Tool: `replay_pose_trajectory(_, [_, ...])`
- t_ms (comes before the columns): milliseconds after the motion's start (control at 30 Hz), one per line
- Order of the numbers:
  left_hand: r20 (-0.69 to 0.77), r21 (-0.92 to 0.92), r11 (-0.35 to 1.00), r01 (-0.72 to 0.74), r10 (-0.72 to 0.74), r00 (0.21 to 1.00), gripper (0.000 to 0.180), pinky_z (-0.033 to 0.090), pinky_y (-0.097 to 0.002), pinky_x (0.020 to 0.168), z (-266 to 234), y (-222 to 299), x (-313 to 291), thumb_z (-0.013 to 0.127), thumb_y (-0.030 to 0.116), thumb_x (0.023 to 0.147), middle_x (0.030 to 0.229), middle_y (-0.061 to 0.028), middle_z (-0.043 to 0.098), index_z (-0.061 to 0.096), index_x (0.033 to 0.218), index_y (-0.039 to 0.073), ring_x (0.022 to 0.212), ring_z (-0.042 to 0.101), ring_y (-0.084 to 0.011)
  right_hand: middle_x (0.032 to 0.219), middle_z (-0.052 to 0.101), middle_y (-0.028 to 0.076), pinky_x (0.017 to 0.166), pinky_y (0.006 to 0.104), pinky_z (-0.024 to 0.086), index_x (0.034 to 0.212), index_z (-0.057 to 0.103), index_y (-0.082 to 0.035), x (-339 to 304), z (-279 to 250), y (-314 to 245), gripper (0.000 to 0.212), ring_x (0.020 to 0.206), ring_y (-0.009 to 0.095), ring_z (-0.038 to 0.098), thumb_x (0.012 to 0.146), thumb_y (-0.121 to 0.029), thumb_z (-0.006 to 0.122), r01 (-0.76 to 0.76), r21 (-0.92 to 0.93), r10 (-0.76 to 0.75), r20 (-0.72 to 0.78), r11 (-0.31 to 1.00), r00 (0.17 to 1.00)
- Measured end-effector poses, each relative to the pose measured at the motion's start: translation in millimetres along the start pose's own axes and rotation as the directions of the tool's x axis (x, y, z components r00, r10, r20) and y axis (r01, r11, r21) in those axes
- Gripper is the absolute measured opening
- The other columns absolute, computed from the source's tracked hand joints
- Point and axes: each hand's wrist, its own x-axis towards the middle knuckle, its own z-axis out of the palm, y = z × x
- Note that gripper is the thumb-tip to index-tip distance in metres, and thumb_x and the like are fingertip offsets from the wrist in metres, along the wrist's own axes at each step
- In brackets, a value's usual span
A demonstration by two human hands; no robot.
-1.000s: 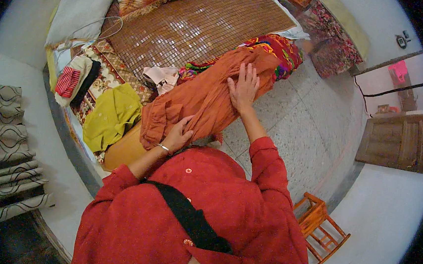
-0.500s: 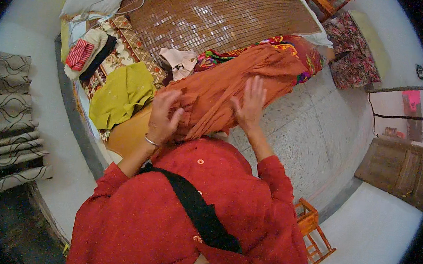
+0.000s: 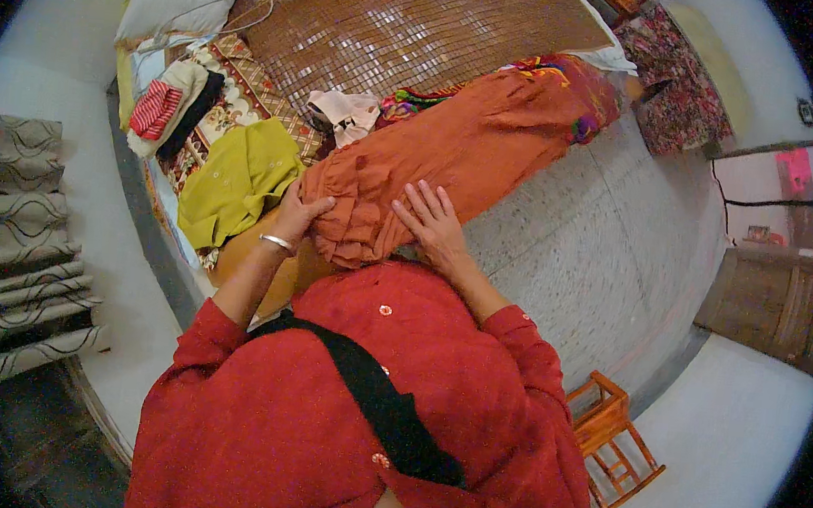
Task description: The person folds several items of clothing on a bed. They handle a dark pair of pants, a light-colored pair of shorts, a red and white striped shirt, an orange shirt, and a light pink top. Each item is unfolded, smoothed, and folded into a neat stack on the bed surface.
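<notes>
A long orange garment [image 3: 472, 149] lies stretched along the edge of a bed, with bright embroidery at its far end [image 3: 545, 72]. My left hand [image 3: 297, 217] pinches the gathered near end of the cloth at its left corner. My right hand [image 3: 433, 223] rests flat on the same near end, fingers spread. A silver bangle [image 3: 277, 242] is on my left wrist. I wear a red top with a black strap across the chest.
A yellow-green garment [image 3: 236, 178] and a folded red, white and black pile [image 3: 169, 111] lie left on the bed. A woven mat [image 3: 415, 25] covers the bed's middle. A small wooden stool [image 3: 611, 442] stands on the floor at lower right. A patterned bundle [image 3: 678, 84] lies at the far right.
My right hand has slid back along the orange garment from its middle to the near end. The left hand has shifted to grip the near corner. The view has tilted.
</notes>
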Motion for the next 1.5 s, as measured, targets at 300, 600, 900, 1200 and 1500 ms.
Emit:
replay_pose_trajectory(300, [0.376, -0.398, 0.902, 0.164, -0.003, 0.927, 0.055, 0.047, -0.0436, 0.085, 86.4, 132.2, 13.0, 0.064, 0.007, 0.078, 0.119, -0.0078, 0.047, 0.033, 0.123, 0.011, 0.107, 0.051, -0.0235, 0.118, 0.053, 0.014, 0.095, 0.0382, 0.039, 0.117, 0.051, -0.005, -14.5, 6.7, 14.8, 0.046, 0.11, 0.03, 0.05, 0.072, 0.007, 0.054, -0.2, 0.733, 0.435, -0.143, 0.65, 0.889])
replay_pose_trajectory(600, [0.539, -0.265, 0.934, 0.241, -0.064, 0.84, 0.046, 0.045, -0.0412, 0.09, 125.2, 138.2, 19.9, 0.05, 0.026, 0.089, 0.128, -0.0122, 0.045, 0.036, 0.129, 0.007, 0.115, 0.048, -0.0229, 0.113, 0.056, 0.009, 0.09, 0.0308, 0.041, 0.123, 0.043, -0.002, -19.3, 24.4, 43.7, 0.051, 0.103, 0.022, 0.053, 0.075, 0.003, 0.058, -0.107, 0.982, 0.815, 0.187, -0.154, 0.548])
replay_pose_trajectory(900, [0.657, -0.428, 0.802, 0.418, -0.042, 0.753, 0.045, 0.047, -0.0365, 0.088, 131.4, 151.4, 44.8, 0.052, 0.019, 0.088, 0.117, -0.0104, 0.049, 0.038, 0.128, 0.005, 0.105, 0.052, -0.0223, 0.108, 0.057, 0.006, 0.085, 0.0303, 0.044, 0.114, 0.049, -0.001, -22.7, 13.6, 34.7, 0.037, 0.098, 0.017, 0.054, 0.079, -0.002, 0.059, -0.415, 0.909, 0.777, 0.249, 0.018, 0.578])
replay_pose_trajectory(1200, [0.601, -0.49, 0.84, 0.235, 0.129, 0.789, 0.058, 0.04, -0.0355, 0.098, 139.3, 154.3, 58.7, 0.054, 0.005, 0.082, 0.12, -0.0139, 0.048, 0.029, 0.134, 0.001, 0.113, 0.048, -0.0246, 0.111, 0.056, 0.014, 0.087, 0.0385, 0.041, 0.115, 0.048, 0.001, -28.0, 4.5, 22.8, 0.043, 0.1, 0.03, 0.053, 0.076, -0.011, 0.061, -0.399, 0.894, 0.901, -0.012, 0.204, 0.434])
replay_pose_trajectory(1500, [0.295, -0.406, 0.901, 0.157, -0.033, 0.955, 0.048, 0.037, -0.028, 0.094, 120.2, 84.4, 59.2, 0.049, -0.001, 0.082, 0.124, -0.0071, 0.045, 0.039, 0.129, 0.0, 0.112, 0.045, -0.0174, 0.118, 0.05, 0.015, 0.095, 0.0458, 0.038, 0.105, 0.057, -0.004, 18.2, -69.4, 23.6, 0.029, 0.107, 0.032, 0.051, 0.078, -0.012, 0.052, 0.309, 0.357, -0.185, -0.341, 0.881, 0.922])
